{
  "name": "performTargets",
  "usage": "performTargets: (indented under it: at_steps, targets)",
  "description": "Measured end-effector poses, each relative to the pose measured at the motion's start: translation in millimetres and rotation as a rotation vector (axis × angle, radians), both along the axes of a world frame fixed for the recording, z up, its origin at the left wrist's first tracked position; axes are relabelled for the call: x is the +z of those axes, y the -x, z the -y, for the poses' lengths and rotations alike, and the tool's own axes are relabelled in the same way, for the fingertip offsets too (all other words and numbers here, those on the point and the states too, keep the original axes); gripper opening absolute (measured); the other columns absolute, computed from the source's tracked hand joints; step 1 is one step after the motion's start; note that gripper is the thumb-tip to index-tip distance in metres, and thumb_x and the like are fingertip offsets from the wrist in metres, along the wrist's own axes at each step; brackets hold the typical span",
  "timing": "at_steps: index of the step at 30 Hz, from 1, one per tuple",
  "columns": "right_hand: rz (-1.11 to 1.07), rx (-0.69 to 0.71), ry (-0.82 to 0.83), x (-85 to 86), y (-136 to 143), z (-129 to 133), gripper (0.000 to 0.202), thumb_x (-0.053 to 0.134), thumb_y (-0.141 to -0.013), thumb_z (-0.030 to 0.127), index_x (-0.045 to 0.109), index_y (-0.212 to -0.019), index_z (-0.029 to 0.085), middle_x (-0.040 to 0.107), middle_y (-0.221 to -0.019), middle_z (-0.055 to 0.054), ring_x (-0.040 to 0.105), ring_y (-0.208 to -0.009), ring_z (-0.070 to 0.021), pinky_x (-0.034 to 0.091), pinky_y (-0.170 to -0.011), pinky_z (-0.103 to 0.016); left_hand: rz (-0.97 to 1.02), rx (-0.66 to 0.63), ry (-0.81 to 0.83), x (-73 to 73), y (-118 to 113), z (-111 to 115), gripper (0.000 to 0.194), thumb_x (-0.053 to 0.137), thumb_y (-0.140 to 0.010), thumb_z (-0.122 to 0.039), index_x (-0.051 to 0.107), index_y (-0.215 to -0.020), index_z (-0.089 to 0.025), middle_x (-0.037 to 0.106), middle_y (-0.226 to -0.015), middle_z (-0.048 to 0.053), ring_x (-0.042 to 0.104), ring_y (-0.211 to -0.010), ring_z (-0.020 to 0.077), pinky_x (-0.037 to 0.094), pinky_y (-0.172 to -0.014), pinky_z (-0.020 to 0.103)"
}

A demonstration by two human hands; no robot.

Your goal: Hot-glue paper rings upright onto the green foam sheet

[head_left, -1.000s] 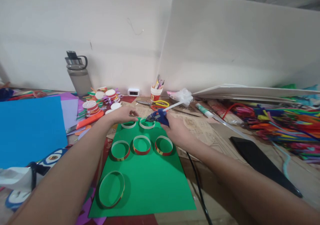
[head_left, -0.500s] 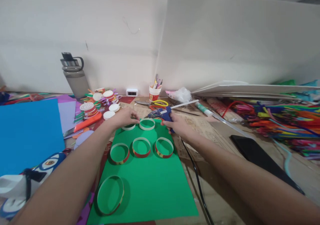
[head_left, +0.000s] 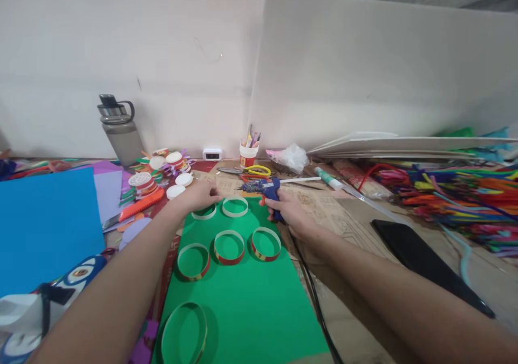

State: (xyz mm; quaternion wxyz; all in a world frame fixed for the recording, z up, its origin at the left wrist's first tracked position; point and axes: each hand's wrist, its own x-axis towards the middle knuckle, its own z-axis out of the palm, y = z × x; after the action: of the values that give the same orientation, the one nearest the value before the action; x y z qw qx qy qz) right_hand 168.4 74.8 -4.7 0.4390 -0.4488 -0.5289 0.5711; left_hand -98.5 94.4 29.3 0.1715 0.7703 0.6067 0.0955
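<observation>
My right hand is wrapped round a blue glue gun, whose nozzle points left and whose white glue stick juts out to the right. At the far edge of the green sheet, my left hand has its fingers pinched at a paper ring, which it partly covers. Just right of those fingers sits another ring. Several more rings, red and yellow outside and pale inside, stand on the sheet, among them one in the middle and a larger-looking one near the front.
Left are a blue sheet, an orange cutter, small decorated drums and a bottle. Scissors and a cup of pens stand behind. A black phone and colourful pipe cleaners lie right.
The glue gun has swung to nearly level and sits slightly lower relative to the sheet. My left hand stays by the far-left ring. The camera view has shifted a little.
</observation>
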Motion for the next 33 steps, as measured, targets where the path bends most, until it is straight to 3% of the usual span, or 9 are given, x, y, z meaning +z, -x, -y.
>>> performTargets:
  at_steps: [3,8,11,15,18,21,25,33]
  targets:
    - [-0.036,-0.008,-0.014,-2.0,1,0,0.012,0.067,-0.074,0.023,0.06,-0.083,0.021,0.065,-0.076,-0.001,0.049,-0.056,-0.011,0.045,-0.051,-0.026,0.083,-0.049,0.034,0.5,4,1,0.031,0.065,-0.078,-0.041,0.071,-0.095,-0.016,0.075,-0.094,0.007,0.067,-0.085,0.0227,0.049,-0.074,0.03]
    - [-0.062,-0.027,-0.002,-2.3,1,-1,0.015,0.069,-0.071,0.024,0.059,-0.083,0.02,0.059,-0.066,0.003,0.048,-0.054,-0.011,0.045,-0.05,-0.025,0.213,-0.27,0.095,-0.9,1,3,0.054,0.069,-0.078,-0.038,0.061,-0.129,-0.023,0.061,-0.139,0.007,0.059,-0.121,0.0235,0.045,-0.1,0.032]
    - [-0.074,-0.025,0.001,-1.7,1,0,0.016,0.069,-0.071,0.023,0.059,-0.083,0.02,0.059,-0.065,0.003,0.048,-0.054,-0.0108,0.044,-0.049,-0.025,0.134,-0.317,0.097,-2.6,-2,3,0.057,0.068,-0.08,-0.037,0.057,-0.135,-0.027,0.057,-0.143,0.006,0.055,-0.126,0.0235,0.041,-0.105,0.032]
    - [-0.068,-0.026,-0.019,-2.2,1,0,0.017,0.068,-0.072,0.024,0.059,-0.086,0.02,0.063,-0.072,0.001,0.048,-0.054,-0.011,0.045,-0.05,-0.026,0.176,-0.258,0.132,-1.6,0,3,0.065,0.066,-0.081,-0.044,0.052,-0.14,-0.021,0.061,-0.137,0.009,0.059,-0.121,0.0232,0.045,-0.101,0.031]
    - [-0.025,-0.054,-0.046,-2.4,0,-1,0.016,0.066,-0.073,0.024,0.058,-0.086,0.02,0.064,-0.072,0.001,0.05,-0.054,-0.0118,0.043,-0.052,-0.028,0.092,-0.13,0.057,2.7,2,3,0.055,0.054,-0.088,-0.047,0.058,-0.133,-0.015,0.067,-0.126,0.012,0.063,-0.111,0.0246,0.048,-0.095,0.033]
    - [0.042,-0.09,-0.085,-0.6,-2,-2,0.013,0.067,-0.07,0.022,0.058,-0.08,0.02,0.062,-0.066,0.001,0.05,-0.054,-0.012,0.04,-0.053,-0.027,-0.055,-0.081,-0.01,6.7,1,2,0.038,0.047,-0.091,-0.037,0.069,-0.111,-0.014,0.071,-0.115,0.012,0.065,-0.103,0.0259,0.048,-0.089,0.035]
    - [0.089,-0.13,-0.088,4.1,-2,4,0.013,0.068,-0.069,0.024,0.058,-0.077,0.02,0.06,-0.06,0.002,0.051,-0.054,-0.0136,0.038,-0.053,-0.028,-0.111,-0.044,0.034,8.2,-4,3,0.027,0.051,-0.087,-0.03,0.071,-0.1,-0.016,0.074,-0.105,0.01,0.067,-0.094,0.0243,0.048,-0.079,0.031]
    - [-0.021,-0.163,-0.086,5.4,0,8,0.02,0.071,-0.067,0.029,0.057,-0.078,0.021,0.057,-0.058,0.003,0.051,-0.054,-0.0132,0.041,-0.054,-0.028,-0.05,-0.009,0.114,4.7,-4,4,0.026,0.059,-0.081,-0.039,0.068,-0.092,-0.018,0.073,-0.091,0.005,0.064,-0.082,0.0198,0.044,-0.067,0.026]
